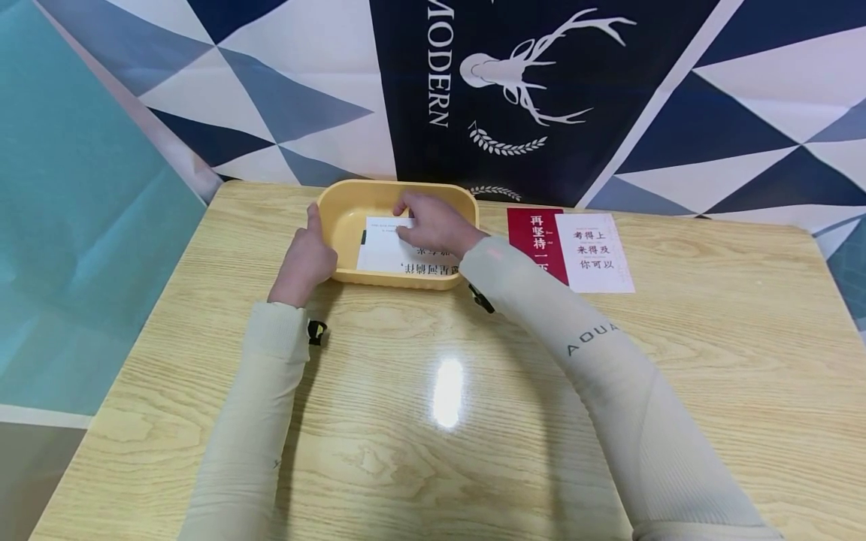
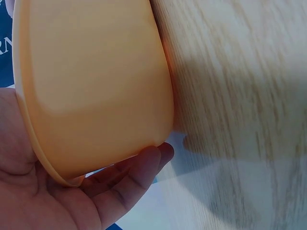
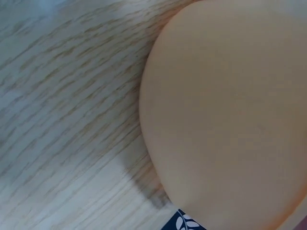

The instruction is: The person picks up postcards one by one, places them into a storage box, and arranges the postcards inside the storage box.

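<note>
A yellow plastic basin [image 1: 345, 279] stands near the wooden table's far edge. At its left end my left hand [image 1: 308, 259] grips it; the left wrist view has the palm by the rim and the fingers [image 2: 125, 188] against the outside of the wall. Inside the basin lies a white card [image 1: 386, 254] with black characters, upside down from here. My right hand [image 1: 436, 224] reaches in over the card, thumb and forefinger spread apart near its far edge. The hand covers part of the card, and its other fingers are hidden. Only the basin's outer wall [image 3: 225, 115] fills the right wrist view.
To the basin's right, a red card [image 1: 537, 239] lies partly under another white card [image 1: 595, 253], both printed with characters. A patterned wall covering with a deer head [image 1: 501, 71] rises behind the table [image 1: 379, 451].
</note>
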{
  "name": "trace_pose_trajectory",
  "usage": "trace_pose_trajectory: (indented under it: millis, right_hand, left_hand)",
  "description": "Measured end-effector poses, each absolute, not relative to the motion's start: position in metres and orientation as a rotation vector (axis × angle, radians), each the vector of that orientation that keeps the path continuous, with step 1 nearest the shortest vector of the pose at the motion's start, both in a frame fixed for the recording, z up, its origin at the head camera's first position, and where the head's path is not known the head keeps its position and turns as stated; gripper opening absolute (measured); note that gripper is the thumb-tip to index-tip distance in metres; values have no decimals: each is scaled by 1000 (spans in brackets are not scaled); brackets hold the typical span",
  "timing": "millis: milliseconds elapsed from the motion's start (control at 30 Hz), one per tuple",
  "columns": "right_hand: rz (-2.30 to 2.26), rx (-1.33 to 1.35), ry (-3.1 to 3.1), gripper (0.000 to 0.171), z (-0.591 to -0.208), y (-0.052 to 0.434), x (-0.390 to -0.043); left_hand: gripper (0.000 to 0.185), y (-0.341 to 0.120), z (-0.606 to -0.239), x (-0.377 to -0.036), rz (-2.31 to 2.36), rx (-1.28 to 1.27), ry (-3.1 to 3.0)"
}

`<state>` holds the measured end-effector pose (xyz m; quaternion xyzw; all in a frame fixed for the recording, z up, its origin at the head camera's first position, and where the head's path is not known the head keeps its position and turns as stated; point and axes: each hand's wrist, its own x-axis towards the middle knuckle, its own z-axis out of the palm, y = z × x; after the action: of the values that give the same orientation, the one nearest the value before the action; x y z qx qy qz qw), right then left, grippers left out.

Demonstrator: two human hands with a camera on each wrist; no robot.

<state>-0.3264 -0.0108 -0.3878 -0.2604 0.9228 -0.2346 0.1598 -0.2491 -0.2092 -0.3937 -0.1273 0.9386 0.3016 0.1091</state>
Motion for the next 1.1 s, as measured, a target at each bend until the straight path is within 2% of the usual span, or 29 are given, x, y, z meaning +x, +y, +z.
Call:
trace_pose_trajectory:
  millis: [733, 1100]
  right_hand:
    - [-529, -760, 2721, 32, -402, -6, -322]
    - [-390, -677, 2763, 31, -402, -6, -320]
  left_hand:
    - [82, -208, -394, -249, 903, -404, 2733]
    - [83, -210, -394, -249, 902, -388, 2749]
